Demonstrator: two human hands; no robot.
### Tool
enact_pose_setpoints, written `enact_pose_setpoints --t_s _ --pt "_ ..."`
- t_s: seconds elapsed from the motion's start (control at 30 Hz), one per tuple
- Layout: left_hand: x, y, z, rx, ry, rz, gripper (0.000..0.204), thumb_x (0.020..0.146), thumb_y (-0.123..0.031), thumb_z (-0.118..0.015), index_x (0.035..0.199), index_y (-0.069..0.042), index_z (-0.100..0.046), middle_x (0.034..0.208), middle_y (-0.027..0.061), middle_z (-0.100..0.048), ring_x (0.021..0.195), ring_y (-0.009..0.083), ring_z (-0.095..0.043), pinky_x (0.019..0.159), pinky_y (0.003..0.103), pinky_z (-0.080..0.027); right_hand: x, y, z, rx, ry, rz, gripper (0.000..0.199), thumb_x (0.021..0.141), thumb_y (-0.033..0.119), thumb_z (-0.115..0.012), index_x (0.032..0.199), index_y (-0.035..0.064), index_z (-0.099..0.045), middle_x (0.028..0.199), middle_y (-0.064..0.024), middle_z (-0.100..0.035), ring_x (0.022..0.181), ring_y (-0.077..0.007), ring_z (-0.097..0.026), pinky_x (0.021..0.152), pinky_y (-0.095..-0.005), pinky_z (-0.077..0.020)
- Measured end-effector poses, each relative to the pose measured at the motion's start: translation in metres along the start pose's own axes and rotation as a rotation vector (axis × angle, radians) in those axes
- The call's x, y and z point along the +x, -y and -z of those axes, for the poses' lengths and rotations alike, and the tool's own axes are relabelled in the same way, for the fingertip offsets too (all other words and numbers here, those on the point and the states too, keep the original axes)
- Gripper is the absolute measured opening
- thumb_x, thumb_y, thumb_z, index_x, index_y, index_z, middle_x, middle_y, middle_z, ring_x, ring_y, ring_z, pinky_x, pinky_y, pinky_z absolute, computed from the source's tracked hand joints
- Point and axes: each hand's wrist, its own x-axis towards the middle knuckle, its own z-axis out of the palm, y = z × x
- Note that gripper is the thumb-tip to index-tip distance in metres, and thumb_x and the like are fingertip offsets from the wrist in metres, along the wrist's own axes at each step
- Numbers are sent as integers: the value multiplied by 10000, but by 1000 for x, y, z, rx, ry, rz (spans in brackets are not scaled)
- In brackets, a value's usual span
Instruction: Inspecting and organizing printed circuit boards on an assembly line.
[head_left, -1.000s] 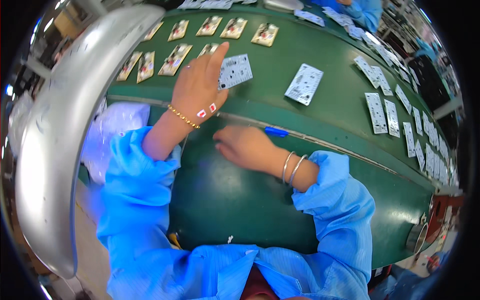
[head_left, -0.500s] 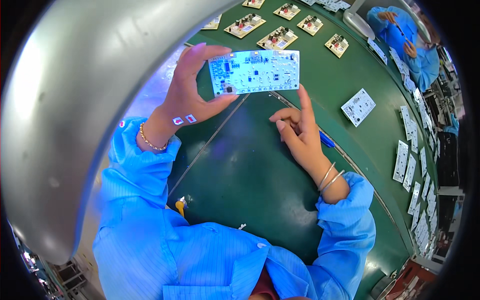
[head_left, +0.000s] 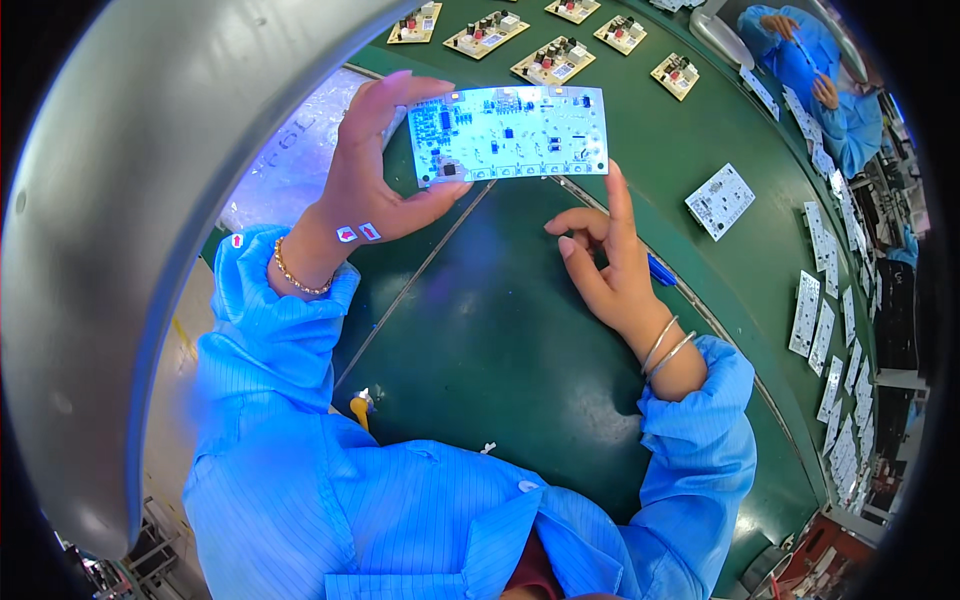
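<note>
Pinched at its left end between thumb and fingers, a white circuit board [head_left: 510,135] is held up by my left hand [head_left: 375,170]. The board's populated face shows small dark chips and parts, lit bluish. My right hand [head_left: 610,255] has its index finger stretched up to the board's lower right corner, at or just touching it. Its thumb and other fingers are loosely bent and apart, holding nothing. Right of that hand lies a blue pen [head_left: 661,270] along the seam. A single white board [head_left: 720,202] lies on the green surface further right.
A large silver lamp hood [head_left: 90,250] fills the left side. Several tan boards with tall components [head_left: 553,62] lie at the back. Rows of white boards [head_left: 803,313] run along the right. A co-worker in blue [head_left: 840,100] works at the far right. A clear plastic bag [head_left: 290,150] lies beyond my left wrist.
The board has shifted slightly up and left and looks a little closer. My left hand moved with it. The right index finger stays at its lower right corner.
</note>
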Motion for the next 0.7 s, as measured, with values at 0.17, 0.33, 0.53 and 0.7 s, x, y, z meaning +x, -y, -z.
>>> enact_pose_setpoints --t_s 0.17,0.33,0.53,0.7 --pt "-2 -1 -7 -161 -41 19 859 587 -62 -712 1262 -34 -183 1034 192 -490 963 257 -500 830 343 -400 -1 4 2 -13 13 -50 749 786 -8 -468 1345 84 22 892 -84 -555 638 -73 -456 625 -209 -393" --pt "-3 -3 -6 -109 -20 24 848 585 -75 -714 1258 -34 -199 1036 182 -492 947 258 -504 826 349 -394 -1 6 3 -41 16 -19 746 786 -7 -468 1342 68 23 896 -87 -557 643 -76 -461 634 -210 -397" --pt "-6 -5 -8 9 -11 68 788 565 -106 -713 1223 -44 -284 1056 139 -506 955 274 -476 839 367 -348 -4 6 4 -24 18 -70 741 788 1 -470 1341 61 20 897 -92 -559 657 -79 -471 643 -209 -399" --pt "2 -13 -5 126 -5 -2 695 546 -130 -708 1158 -46 -389 1073 114 -511 977 288 -455 837 371 -334 -4 7 5 -84 -1 -52 755 760 15 -498 1326 17 2 884 -101 -594 610 -185 -559 582 -259 -439"
